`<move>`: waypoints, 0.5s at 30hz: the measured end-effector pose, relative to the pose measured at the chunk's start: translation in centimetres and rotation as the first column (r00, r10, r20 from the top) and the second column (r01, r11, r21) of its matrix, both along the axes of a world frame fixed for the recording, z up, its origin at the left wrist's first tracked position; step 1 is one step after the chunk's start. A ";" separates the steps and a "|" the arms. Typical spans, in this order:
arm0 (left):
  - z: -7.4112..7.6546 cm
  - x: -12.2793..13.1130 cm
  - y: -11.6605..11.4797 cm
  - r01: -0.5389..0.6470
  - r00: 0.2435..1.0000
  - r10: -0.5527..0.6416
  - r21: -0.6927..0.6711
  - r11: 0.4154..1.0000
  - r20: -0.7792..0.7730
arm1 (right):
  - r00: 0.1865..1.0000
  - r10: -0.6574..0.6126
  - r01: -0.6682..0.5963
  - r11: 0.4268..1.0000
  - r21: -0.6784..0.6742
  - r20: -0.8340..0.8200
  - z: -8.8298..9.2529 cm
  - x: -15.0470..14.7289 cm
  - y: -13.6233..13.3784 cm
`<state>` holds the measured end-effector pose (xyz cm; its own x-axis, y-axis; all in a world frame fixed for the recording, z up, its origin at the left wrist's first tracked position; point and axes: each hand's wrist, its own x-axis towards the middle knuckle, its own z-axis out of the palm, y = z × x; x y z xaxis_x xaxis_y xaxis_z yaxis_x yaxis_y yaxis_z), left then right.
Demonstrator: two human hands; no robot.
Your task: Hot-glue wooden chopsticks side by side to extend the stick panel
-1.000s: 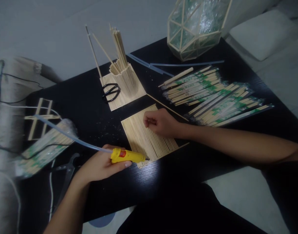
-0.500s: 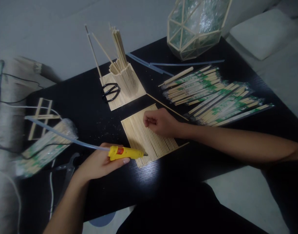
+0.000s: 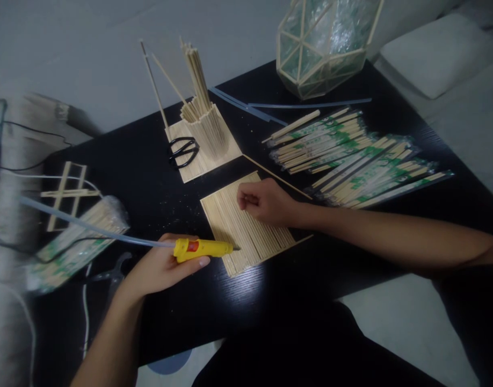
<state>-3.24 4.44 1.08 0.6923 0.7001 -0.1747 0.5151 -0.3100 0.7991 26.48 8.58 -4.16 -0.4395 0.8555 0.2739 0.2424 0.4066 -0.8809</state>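
Note:
My left hand (image 3: 168, 266) is wrapped round a yellow hot glue gun (image 3: 204, 249), with a long translucent glue stick (image 3: 97, 228) coming out of its back end. The gun's nozzle points right, over the lower left part of a flat panel of chopsticks (image 3: 246, 236) laid side by side. On the panel's upper right part rests my right hand (image 3: 266, 203), its fingers curled in. Whether those fingers hold anything is hidden. A single stick (image 3: 276, 176) lies just beyond this hand.
Behind the panel, a holder made of sticks (image 3: 212, 134) stands on a square base with black-handled scissors (image 3: 184, 152). Wrapped chopsticks (image 3: 351, 156) lie at right, more in a bag (image 3: 77, 244) at left. A faceted stick frame (image 3: 323, 59) stands at the back right; pliers (image 3: 113, 274) lie near my left forearm.
My left hand has moved the glue gun slightly left and up, and the glue stick's rear end has swung left and down a little. My right hand has stayed in place.

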 end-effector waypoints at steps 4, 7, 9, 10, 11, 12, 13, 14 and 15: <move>0.1 0.6 -0.3 0.055 0.998 -0.055 -0.047 0.997 0.007 | 1.000 -0.004 0.005 1.000 -0.018 0.021 0.0 0.0 0.0; 0.2 1.0 -0.5 0.070 0.998 -0.070 -0.070 0.995 0.002 | 1.000 -0.007 0.007 1.000 -0.014 0.015 0.1 -0.1 0.0; 0.2 1.1 -0.7 0.057 0.998 -0.058 -0.071 0.996 -0.010 | 1.000 -0.007 0.008 1.000 -0.007 0.015 0.2 -0.1 0.0; 0.2 1.1 -0.7 0.058 0.998 -0.059 -0.072 0.996 -0.015 | 1.000 -0.010 0.010 1.000 -0.006 0.018 0.2 0.0 0.0; 0.2 1.1 -0.7 0.063 0.998 -0.064 -0.072 0.995 -0.020 | 1.000 -0.010 0.010 1.000 -0.008 0.021 0.2 0.0 0.0; 0.2 1.1 -0.7 0.072 0.997 -0.073 -0.069 0.995 -0.018 | 1.000 -0.010 0.011 1.000 -0.012 0.024 0.3 0.0 0.0; 0.1 1.1 -0.7 0.080 0.997 -0.081 -0.065 0.995 -0.015 | 1.000 -0.011 0.011 1.000 -0.016 0.025 0.3 0.0 0.0; 0.1 1.1 -0.7 0.081 0.997 -0.082 -0.062 0.995 -0.012 | 1.000 -0.011 0.012 1.000 -0.020 0.025 0.2 0.0 0.0; 0.1 1.1 -0.6 0.078 0.997 -0.079 -0.062 0.995 -0.007 | 1.000 -0.008 0.009 1.000 -0.024 0.022 0.2 0.0 0.0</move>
<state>-2.13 3.82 1.19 0.7427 0.6313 -0.2231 0.4991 -0.2999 0.8130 26.47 8.59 -3.93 -0.4379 0.8654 0.2437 0.2654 0.3834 -0.8846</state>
